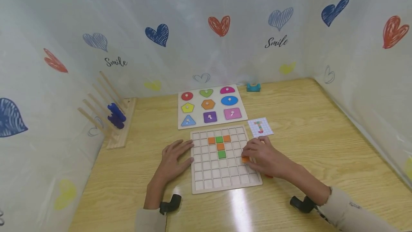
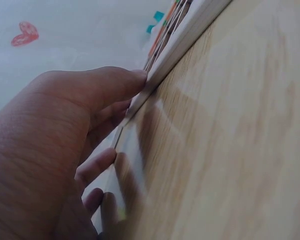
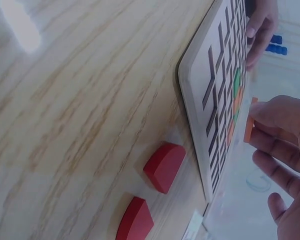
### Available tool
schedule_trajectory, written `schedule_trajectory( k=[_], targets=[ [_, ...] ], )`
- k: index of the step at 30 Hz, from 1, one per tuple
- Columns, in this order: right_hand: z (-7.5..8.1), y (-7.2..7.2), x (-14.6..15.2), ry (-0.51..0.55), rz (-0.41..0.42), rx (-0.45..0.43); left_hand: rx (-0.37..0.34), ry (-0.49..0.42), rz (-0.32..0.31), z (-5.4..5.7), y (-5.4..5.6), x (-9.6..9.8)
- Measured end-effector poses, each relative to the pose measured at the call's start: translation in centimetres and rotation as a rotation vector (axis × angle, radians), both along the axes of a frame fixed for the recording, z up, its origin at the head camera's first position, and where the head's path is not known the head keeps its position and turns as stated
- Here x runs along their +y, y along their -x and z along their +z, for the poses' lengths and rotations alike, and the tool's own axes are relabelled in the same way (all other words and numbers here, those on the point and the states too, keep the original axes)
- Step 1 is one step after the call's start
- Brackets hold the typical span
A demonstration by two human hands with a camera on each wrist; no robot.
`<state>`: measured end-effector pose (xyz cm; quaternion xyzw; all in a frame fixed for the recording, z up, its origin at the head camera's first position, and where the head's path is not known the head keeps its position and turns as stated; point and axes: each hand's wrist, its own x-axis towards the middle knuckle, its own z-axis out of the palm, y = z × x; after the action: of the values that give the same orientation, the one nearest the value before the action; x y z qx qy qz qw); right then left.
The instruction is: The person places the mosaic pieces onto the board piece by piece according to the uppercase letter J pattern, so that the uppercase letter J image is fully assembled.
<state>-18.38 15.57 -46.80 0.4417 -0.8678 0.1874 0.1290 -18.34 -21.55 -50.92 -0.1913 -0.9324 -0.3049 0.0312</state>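
Note:
A wooden grid board (image 1: pixel 212 174) lies flat on the table, with orange and green square tiles (image 1: pixel 220 146) set in its cells as a T shape. My left hand (image 1: pixel 175 160) rests at the board's left edge, its fingers fairly straight and touching the rim. Over the right side of the board, my right hand (image 1: pixel 265 157) pinches an orange square tile (image 3: pixel 251 120) between thumb and fingers. Two red quarter-round pieces (image 3: pixel 165 167) lie on the table beside the board, mostly hidden under the right hand in the head view. A pattern card (image 1: pixel 260 127) lies beyond that hand.
Behind the grid stands a knobbed shape puzzle (image 1: pixel 212 105) lying flat, with a teal piece (image 1: pixel 253 87) to its right. At the left is a wooden peg rack (image 1: pixel 120 132) holding blue pieces (image 1: pixel 116 116). Heart-printed sheeting (image 1: pixel 186 57) encloses the table's back and sides.

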Motion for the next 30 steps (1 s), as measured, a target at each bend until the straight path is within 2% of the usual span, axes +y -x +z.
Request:
schedule_trajectory(
  k=[9, 17, 30],
  targets=[
    [0.0, -0.4, -0.7, -0.002, 0.0, -0.042, -0.01, 0.005, -0.011, -0.3, 0.1, 0.2],
    [0.1, -0.1, -2.1, 0.014, 0.043, -0.031, -0.007, 0.003, 0.01, -0.1, 0.0, 0.0],
    [0.1, 0.2, -3.7, 0.008, 0.06, -0.05, -0.009, -0.001, -0.005, 0.0, 0.1, 0.1]
  ],
)
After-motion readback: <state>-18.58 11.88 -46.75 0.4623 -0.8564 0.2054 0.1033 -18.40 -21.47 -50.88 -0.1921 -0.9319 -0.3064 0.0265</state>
